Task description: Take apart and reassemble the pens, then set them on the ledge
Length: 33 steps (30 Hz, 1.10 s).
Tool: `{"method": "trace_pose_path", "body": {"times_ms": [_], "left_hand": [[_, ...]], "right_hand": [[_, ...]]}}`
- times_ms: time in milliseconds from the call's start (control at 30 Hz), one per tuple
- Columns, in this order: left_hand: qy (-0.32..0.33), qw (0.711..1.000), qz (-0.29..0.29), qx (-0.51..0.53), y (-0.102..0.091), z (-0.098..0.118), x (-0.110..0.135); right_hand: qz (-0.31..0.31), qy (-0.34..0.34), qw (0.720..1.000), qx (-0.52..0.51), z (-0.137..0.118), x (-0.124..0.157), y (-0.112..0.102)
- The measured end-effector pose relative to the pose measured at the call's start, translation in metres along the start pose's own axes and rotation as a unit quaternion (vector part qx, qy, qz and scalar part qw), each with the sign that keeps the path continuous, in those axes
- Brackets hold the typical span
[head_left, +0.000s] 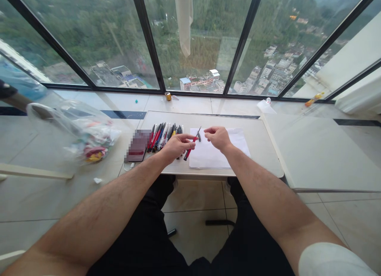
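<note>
My left hand (178, 144) is closed round a red and black pen (187, 153), whose thin dark end points up and away from me over the paper. To its right, my right hand (218, 138) has its fingers curled together, a short gap from the pen's thin end. Whatever those fingers hold, if anything, is too small to make out. A small dark piece (199, 137) shows by the pen; I cannot tell whether it is a part of it. Beneath both hands lies white paper (216, 161). A row of several pens (160, 135) sits just left of my left hand.
The small table (262, 149) also bears a pixelated dark flat object (137, 145) at its left. A pale panel (324, 153) stands to the right. On the left is a clear plastic bag (89, 129) of wrappers. Beyond, a small can (168, 96) stands by the windows.
</note>
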<state>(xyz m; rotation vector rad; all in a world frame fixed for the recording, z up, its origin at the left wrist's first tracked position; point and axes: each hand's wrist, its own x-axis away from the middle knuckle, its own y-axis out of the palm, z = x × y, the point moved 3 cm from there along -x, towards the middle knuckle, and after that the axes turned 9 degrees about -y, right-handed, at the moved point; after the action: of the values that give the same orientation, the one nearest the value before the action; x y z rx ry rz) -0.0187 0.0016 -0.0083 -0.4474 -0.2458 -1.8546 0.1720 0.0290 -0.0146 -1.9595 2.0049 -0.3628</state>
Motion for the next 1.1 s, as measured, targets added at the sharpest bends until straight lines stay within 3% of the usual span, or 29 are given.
{"method": "trace_pose_path", "body": {"times_ms": [133, 267, 833, 1100], "left_hand": [[0.009, 1.000, 0.000, 0.016, -0.004, -0.003, -0.001], [0.013, 1.000, -0.002, 0.016, -0.006, -0.003, 0.000], [-0.010, 1.000, 0.016, 0.018, -0.007, -0.002, 0.000], [-0.014, 1.000, 0.024, 0.010, -0.006, -0.002, 0.001]], "right_hand": [[-0.036, -0.056, 0.976, 0.208, 0.010, -0.006, 0.012], [-0.094, -0.062, 0.951, 0.289, 0.015, -0.010, 0.023], [-0.116, -0.078, 0.931, 0.337, 0.013, -0.009, 0.027], [-0.096, -0.074, 0.932, 0.342, 0.012, -0.010, 0.025]]}}
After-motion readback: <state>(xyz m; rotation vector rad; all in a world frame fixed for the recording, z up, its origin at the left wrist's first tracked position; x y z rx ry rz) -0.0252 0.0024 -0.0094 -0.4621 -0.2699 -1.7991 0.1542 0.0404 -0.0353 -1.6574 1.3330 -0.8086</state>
